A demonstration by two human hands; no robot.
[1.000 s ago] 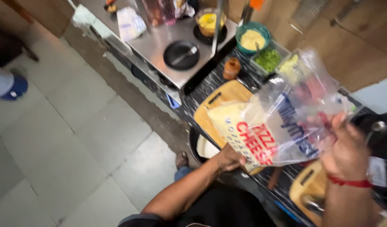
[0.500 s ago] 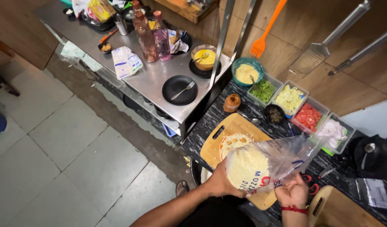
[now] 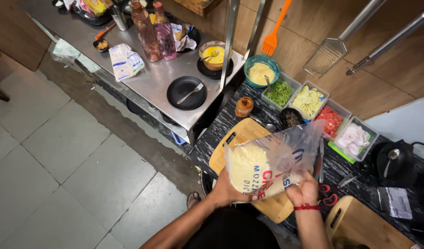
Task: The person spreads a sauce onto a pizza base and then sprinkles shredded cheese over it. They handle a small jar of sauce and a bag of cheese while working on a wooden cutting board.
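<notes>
L hand (image 3: pixel 225 190) cupped under the bag of shredded cheese (image 3: pixel 267 167), palm up, fingers wrapped round its full lower-L end; thumb side hidden behind the plastic. R hand (image 3: pixel 304 189) (red thread band at wrist) closed on the bag's lower-R edge, fingers curled in, pinching the plastic. Both hands touching the bag, neither nearer than the other.

Bag: clear plastic w/ printed panel, cheese heaped toward the L hand, slack empty end rising up and away from the R hand toward the topping trays. Long axis runs from L hand up-R, tilted, mouth end high. Held in the air just above the wooden cutting board (image 3: pixel 249 138), which lies directly beyond both hands on the dark speckled counter (image 3: pixel 221 124).

Beyond the R hand, past the bag's top: row of clear tubs – chopped greens (image 3: pixel 279 92), pale sliced veg (image 3: pixel 308 100), red chopped tomato (image 3: pixel 331 121), sliced onion (image 3: pixel 354 138). Teal bowl of yellowish sauce (image 3: pixel 261 71) further up-L of those. Small brown jar (image 3: pixel 243 107) beyond the L hand, near board's top corner. Red-handled scissors (image 3: pixel 326 196) just R of the R hand. Second wooden board (image 3: pixel 364 226) further R, near counter edge.

Steel side table (image 3: pixel 152 78) well L of the L hand: black plate w/ fork (image 3: pixel 186 92), two bottles.
</notes>
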